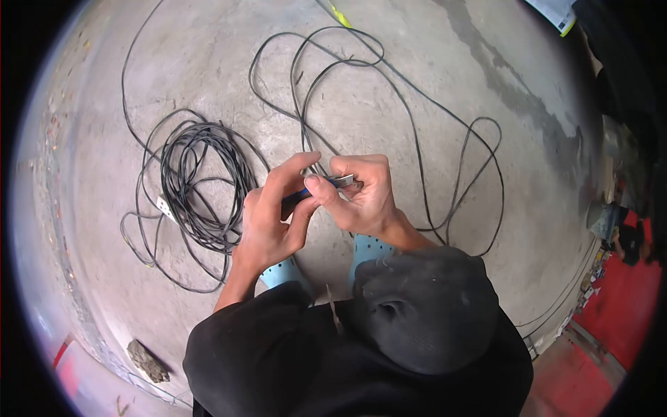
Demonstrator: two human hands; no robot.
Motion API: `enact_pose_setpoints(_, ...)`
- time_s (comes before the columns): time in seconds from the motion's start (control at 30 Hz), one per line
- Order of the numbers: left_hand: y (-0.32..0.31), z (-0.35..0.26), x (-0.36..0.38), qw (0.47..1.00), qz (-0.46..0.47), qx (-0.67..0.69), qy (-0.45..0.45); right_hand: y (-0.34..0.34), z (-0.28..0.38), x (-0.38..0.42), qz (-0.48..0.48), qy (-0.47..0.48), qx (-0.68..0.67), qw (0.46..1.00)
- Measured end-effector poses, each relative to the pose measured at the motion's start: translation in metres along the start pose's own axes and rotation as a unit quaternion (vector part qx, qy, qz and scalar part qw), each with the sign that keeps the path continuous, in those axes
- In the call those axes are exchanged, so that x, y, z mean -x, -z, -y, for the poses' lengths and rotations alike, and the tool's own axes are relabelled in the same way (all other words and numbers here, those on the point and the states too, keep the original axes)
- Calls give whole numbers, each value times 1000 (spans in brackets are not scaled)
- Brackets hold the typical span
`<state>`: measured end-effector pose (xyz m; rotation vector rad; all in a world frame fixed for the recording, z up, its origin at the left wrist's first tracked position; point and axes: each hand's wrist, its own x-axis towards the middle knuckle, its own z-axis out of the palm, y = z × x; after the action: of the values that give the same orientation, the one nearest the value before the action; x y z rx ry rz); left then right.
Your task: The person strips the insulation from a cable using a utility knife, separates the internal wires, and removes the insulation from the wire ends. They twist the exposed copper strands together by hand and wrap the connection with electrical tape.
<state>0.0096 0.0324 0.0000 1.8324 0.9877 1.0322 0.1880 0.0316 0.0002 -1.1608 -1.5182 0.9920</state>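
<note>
Both hands meet in front of my body, above the concrete floor. My left hand (274, 212) is closed around a small dark-blue tool (297, 197), its thumb and fingers pressed on it. My right hand (361, 194) is closed too, its thumb against a grey metallic end piece (343, 181) beside the blue part. Black cable (303, 128) runs up from between the fingers to loose loops on the floor. Fingers cover much of the tool and the cable end, so their exact contact cannot be made out.
A coil of black cable (179, 174) lies at the left, beside a white socket strip (165, 207). Light-blue dotted shoes (370, 248) stand below my hands. A stone (148, 361) is at the lower left. Red material (615, 306) lies at the right edge.
</note>
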Motion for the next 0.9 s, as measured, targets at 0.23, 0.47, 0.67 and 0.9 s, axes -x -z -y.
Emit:
enact_pose_setpoints(0.23, 2, 0, 0, 1000, 17, -10, -10, 3, 0, -3, 28, 9, -23, 999)
enact_pose_setpoints(0.47, 5, -1, -2, 999, 15, -31, -34, 6, 1, -2, 57, 12, -56, 997)
enact_pose_setpoints(0.67, 2, 1, -5, 992, -55, -68, -89, 8, 3, -2, 93, 7, -60, 994)
enact_pose_setpoints(0.9, 7, 2, -2, 985, -87, -117, -94, 6, 5, -4, 128, -12, -60, 990)
